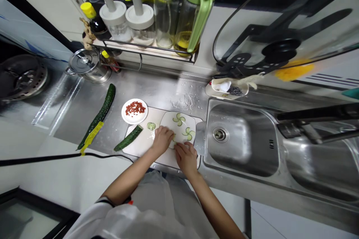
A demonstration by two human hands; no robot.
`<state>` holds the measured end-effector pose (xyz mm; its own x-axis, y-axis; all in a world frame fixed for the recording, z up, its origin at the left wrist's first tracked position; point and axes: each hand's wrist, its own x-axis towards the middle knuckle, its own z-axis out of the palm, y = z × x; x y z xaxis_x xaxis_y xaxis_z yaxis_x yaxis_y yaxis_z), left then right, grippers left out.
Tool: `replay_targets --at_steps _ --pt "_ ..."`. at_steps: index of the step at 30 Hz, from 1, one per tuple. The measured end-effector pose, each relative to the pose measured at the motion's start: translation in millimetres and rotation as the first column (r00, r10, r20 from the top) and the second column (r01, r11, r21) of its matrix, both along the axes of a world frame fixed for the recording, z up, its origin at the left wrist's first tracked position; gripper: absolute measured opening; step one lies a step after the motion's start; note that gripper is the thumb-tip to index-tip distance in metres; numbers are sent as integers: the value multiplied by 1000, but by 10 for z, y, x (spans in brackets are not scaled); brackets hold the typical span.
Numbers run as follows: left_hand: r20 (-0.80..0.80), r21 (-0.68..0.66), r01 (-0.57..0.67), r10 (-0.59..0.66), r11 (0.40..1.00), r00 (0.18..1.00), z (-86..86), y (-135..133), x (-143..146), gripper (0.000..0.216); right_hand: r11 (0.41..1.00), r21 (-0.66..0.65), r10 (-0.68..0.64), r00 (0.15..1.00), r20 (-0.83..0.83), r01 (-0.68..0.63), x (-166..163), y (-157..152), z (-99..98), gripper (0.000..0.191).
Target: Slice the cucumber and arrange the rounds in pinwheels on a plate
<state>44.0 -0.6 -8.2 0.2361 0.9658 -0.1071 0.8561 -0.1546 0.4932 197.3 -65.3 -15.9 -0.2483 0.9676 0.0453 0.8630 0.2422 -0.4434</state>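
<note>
My left hand (162, 140) and my right hand (185, 157) rest together at the near edge of a white square plate (168, 118) on a pale cutting board (140, 145). Both have their fingers curled onto cucumber slices (176, 141) at the plate's near side. The plate carries two pinwheel shapes of cucumber slices (179, 119). A few loose slices (151, 126) lie left of the plate. A cut cucumber piece (128, 138) lies on the board's left end.
A small white dish of red goji berries (134, 110) sits behind the board. A whole cucumber (98, 115) with a yellow label lies to the left. A steel sink (238, 138) opens to the right. A rack of bottles and jars (146, 26) stands at the back, a small lidded pot (86, 65) beside it.
</note>
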Motion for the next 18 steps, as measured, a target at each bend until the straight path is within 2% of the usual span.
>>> replay_targets --at_steps 2,5,7,9,13,18 --pt "29 42 -65 63 997 998 36 11 -101 21 1000 6 -13 1000 -15 13 7 10 11 21" --pt "65 81 -245 240 966 969 75 25 -304 23 1000 9 -28 999 -40 28 22 23 4 19" --pt "16 61 -376 376 924 926 78 27 -429 24 999 10 -36 998 -55 37 28 26 -7 18" --pt "-73 26 -450 451 892 890 61 27 -514 24 999 9 -39 997 -64 40 27 27 -12 17" --pt "-201 -28 -497 482 867 853 -1 34 -550 23 1000 -4 -27 997 -74 27 5 29 12 17" --pt "-218 -69 -527 503 847 836 -46 69 -511 22 1000 5 -19 996 -87 20 -5 35 43 18"
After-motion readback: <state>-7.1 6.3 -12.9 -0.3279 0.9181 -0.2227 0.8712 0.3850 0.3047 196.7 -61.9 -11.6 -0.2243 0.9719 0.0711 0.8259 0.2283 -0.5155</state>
